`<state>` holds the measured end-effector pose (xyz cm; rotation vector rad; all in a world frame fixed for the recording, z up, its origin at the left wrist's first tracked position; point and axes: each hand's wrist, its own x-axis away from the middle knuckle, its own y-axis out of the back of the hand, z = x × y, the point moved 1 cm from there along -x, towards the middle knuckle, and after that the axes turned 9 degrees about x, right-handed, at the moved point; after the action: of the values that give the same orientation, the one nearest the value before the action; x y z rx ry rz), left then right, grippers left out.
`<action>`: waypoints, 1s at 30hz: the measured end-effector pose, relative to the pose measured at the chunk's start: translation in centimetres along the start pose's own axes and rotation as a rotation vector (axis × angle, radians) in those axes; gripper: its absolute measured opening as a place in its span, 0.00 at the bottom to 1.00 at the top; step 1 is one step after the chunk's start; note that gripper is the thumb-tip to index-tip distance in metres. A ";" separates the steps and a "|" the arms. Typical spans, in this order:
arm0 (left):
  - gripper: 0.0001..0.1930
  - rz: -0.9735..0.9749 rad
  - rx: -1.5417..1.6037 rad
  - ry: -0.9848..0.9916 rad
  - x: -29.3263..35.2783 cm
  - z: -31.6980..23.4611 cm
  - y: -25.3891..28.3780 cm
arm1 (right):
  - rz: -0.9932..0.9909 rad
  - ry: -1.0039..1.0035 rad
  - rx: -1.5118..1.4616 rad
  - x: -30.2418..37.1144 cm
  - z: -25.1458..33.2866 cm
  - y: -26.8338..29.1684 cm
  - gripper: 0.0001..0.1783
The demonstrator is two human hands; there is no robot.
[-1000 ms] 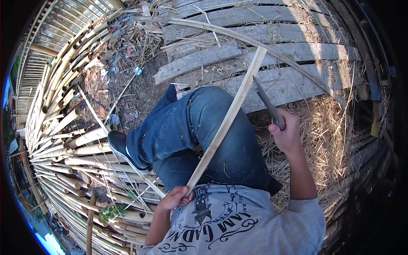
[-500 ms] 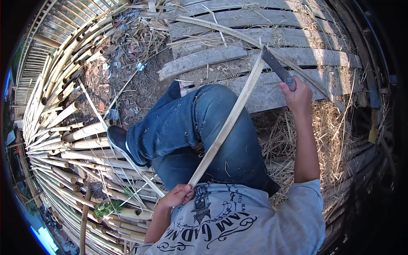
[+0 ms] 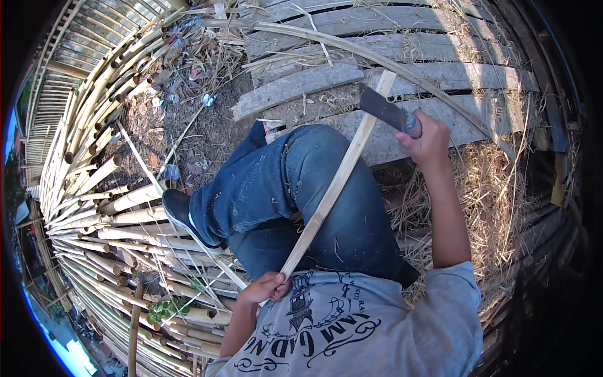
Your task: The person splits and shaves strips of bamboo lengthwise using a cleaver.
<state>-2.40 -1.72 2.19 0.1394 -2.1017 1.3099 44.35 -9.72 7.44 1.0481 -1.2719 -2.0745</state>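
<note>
A long, pale bamboo strip [image 3: 331,191] slants across my thigh in blue jeans, its far end over the wooden planks. My left hand [image 3: 271,288] is closed around its near end, close to my shirt. In my right hand [image 3: 428,137] is the grip of a machete [image 3: 384,109] with a broad, dark, square-tipped blade. The blade crosses the strip a little below its far end; whether it touches the strip cannot be told. My right fingers wrap the handle.
Grey planks [image 3: 314,83] with shavings and a long curved strip [image 3: 352,50] on them lie ahead. Many cut bamboo poles [image 3: 135,234] fan out at the left. Dry straw [image 3: 483,207] is heaped at the right, and litter [image 3: 207,100] covers the soil ahead-left.
My right hand has brought the machete left and slightly nearer, from the strip's far tip to across the strip below it. My left hand keeps its hold with little movement.
</note>
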 end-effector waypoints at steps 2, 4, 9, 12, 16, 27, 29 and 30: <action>0.25 -0.008 0.001 -0.002 0.0 0.3 0.2 | -0.024 -0.299 0.058 -1.3 -3.9 1.3 0.37; 0.25 -0.001 -0.040 -0.014 0.2 0.7 1.0 | -0.057 -0.441 0.033 -1.6 -5.6 3.6 0.37; 0.25 -0.070 -0.062 0.011 0.1 -0.1 0.1 | 0.091 0.057 -0.128 3.5 1.2 4.4 0.43; 0.26 -0.066 -0.064 0.023 0.3 -0.1 0.5 | 0.160 0.283 -0.066 4.3 4.1 2.2 0.42; 0.26 -0.024 -0.016 0.012 0.5 0.9 1.1 | 0.075 -0.321 -0.027 -1.3 -1.4 1.3 0.38; 0.27 -0.108 -0.150 0.002 -0.2 -0.9 0.1 | 0.278 0.390 -0.095 6.1 7.2 2.3 0.41; 0.27 -0.114 -0.150 0.006 -0.3 -0.9 0.1 | 0.230 0.395 -0.083 5.6 6.6 1.4 0.41; 0.28 -0.117 -0.153 -0.002 -0.4 -1.0 0.1 | 0.174 0.409 -0.067 5.0 6.2 0.9 0.41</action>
<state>-1.69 -0.97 2.21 0.1946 -2.1527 1.0770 36.44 -10.55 8.19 1.2077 -1.0388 -1.6538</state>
